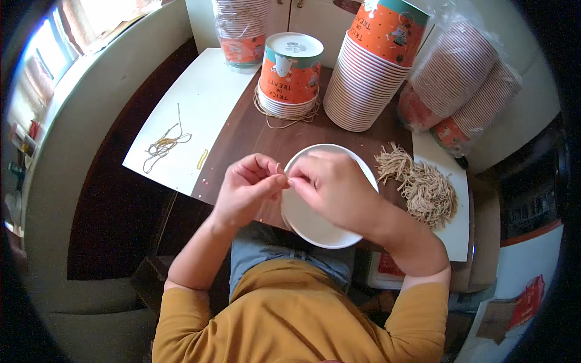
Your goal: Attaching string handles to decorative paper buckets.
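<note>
A round white tub or bucket (321, 222), its pale inside facing up, sits at the table's near edge, partly covered by my hands. Over its left rim my left hand (255, 181) is closed, thumb and forefinger pinched together. My right hand (330, 180) reaches across the opening, also pinching, and its fingertips meet those of the left. Whatever lies between the fingertips is too small to make out. To the right lies a heap of beige cords (426, 190). A few loose strands of cord (164, 144) rest on the white board at the left.
A short stack of orange printed paper buckets (290, 75) stands upside down with cord around its base. Beside it rises a taller bucket stack (369, 72). Plastic-wrapped buckets (460, 78) lean at the back right; another wrapped stack (241, 30) stands back left. A yellow strip (202, 159) lies left.
</note>
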The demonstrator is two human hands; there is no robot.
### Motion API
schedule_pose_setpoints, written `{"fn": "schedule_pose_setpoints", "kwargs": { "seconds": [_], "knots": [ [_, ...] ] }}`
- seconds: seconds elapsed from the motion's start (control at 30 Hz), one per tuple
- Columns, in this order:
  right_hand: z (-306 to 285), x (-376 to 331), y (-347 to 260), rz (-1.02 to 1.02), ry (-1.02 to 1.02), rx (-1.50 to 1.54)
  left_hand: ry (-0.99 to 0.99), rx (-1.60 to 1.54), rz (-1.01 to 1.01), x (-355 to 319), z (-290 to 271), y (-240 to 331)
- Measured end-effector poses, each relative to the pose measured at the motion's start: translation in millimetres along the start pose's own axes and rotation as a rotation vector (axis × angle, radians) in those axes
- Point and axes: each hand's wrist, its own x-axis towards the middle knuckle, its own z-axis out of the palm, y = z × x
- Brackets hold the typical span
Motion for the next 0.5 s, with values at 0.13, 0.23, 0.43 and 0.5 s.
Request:
{"fn": "schedule_pose_setpoints", "kwargs": {
  "seconds": [0.13,0.23,0.43,0.5],
  "knots": [
    [-3,-24,-37,0.015,-0.028,-0.337,0.213,-0.074,0.292,-19,38,-28],
    [1,-31,-39,0.071,-0.011,-0.385,0.298,-0.279,0.37,-24,59,-54],
    [12,-42,-26,0.139,0.113,-0.387,0.287,-0.315,0.334,-15,60,-62],
    [17,-48,-21,0.154,0.204,-0.335,0.162,-0.231,0.19,-14,48,-62]
  ]
}}
